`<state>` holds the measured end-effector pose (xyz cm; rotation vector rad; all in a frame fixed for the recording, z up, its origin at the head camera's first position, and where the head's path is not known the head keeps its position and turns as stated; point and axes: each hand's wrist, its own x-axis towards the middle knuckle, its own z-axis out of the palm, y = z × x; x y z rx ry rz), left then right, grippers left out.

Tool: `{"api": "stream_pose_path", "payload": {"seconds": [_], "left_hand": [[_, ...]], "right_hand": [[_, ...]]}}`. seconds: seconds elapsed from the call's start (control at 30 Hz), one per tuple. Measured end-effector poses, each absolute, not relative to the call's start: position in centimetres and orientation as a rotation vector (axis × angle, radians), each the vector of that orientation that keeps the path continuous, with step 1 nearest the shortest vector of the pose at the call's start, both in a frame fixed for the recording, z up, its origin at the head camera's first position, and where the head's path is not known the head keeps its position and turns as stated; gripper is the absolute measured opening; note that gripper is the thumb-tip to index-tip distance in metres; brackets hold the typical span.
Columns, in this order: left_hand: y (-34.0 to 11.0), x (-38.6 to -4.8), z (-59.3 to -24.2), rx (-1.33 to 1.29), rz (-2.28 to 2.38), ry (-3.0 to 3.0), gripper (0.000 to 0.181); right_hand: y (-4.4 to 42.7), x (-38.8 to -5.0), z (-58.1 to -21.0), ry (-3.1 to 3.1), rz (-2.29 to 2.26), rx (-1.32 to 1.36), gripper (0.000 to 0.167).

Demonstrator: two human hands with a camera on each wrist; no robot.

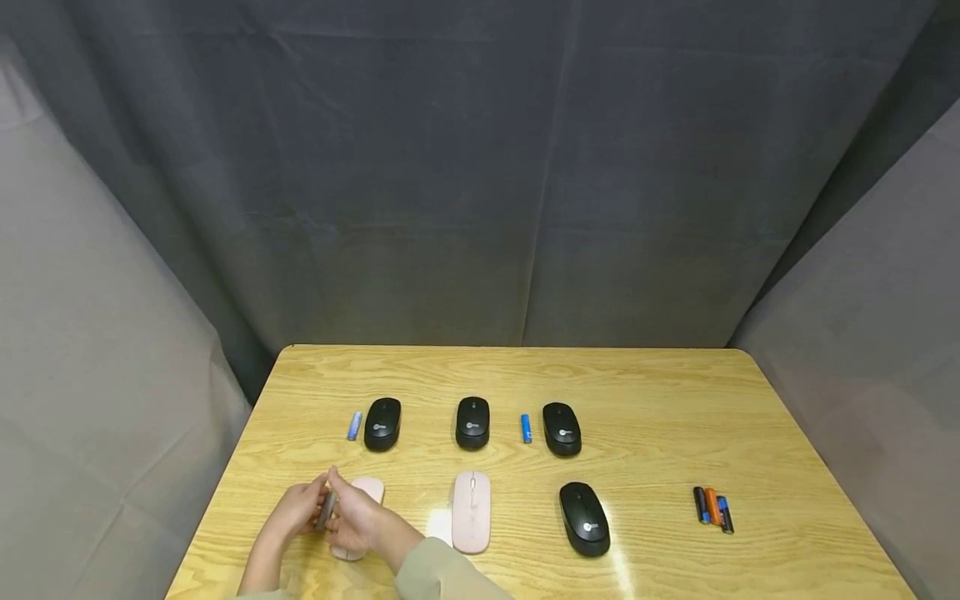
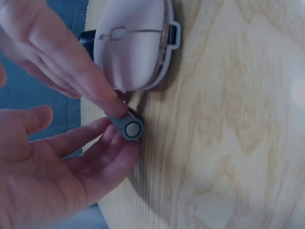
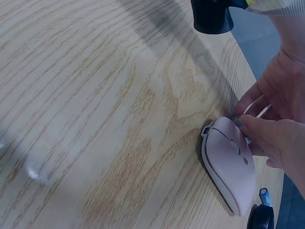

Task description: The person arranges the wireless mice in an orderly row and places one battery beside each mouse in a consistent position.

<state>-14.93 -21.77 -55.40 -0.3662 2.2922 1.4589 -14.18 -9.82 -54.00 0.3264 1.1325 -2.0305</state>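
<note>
A small grey battery [image 1: 326, 510] is between the two hands, its round end [image 2: 132, 129] facing the left wrist camera. My right hand [image 1: 363, 518] pinches it from above with its fingertips. The left hand [image 1: 294, 510] lies palm up below, its relaxed fingers [image 2: 107, 162] touching the battery's underside and its thumb standing apart. Right beside the hands is a pink mouse [image 3: 228, 157], on the table and partly covered by the right hand in the head view. A loop-like tab sticks out from the mouse's end in the left wrist view.
Another pink mouse [image 1: 471, 512] lies to the right, with a black mouse [image 1: 585, 518] beyond it. Behind stand black mice [image 1: 382, 423], [image 1: 472, 422], [image 1: 562, 428] and blue batteries [image 1: 355, 426], [image 1: 527, 428]. Several batteries [image 1: 712, 507] lie together at right on the wooden table [image 1: 645, 400].
</note>
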Motion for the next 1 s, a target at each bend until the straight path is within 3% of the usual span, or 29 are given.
{"api": "stream_pose_path", "payload": {"seconds": [0.57, 0.67, 0.77, 0.9, 1.0], "left_hand": [[-21.9, -14.9, -55.4, -0.308, 1.424, 2.377, 0.053], [-21.8, -14.9, -55.3, -0.293, 1.413, 2.481, 0.051], [-21.3, -14.9, -55.1, -0.315, 1.434, 2.623, 0.048], [-19.7, -15.0, -54.9, -0.371, 1.566, 2.858, 0.031], [-18.0, -15.2, -54.9, -0.326, 1.642, 3.053, 0.02]], "right_hand": [[-9.0, -14.2, -53.5, 1.187, -2.067, 0.287, 0.087], [-8.5, -14.2, -53.4, 1.314, -2.026, 0.204, 0.077], [-8.0, -14.1, -53.2, 1.529, -1.972, 0.137, 0.056], [-7.2, -14.2, -53.0, 1.87, -1.926, -0.005, 0.027], [-6.1, -14.4, -52.6, 2.13, -1.903, -0.161, 0.02]]}}
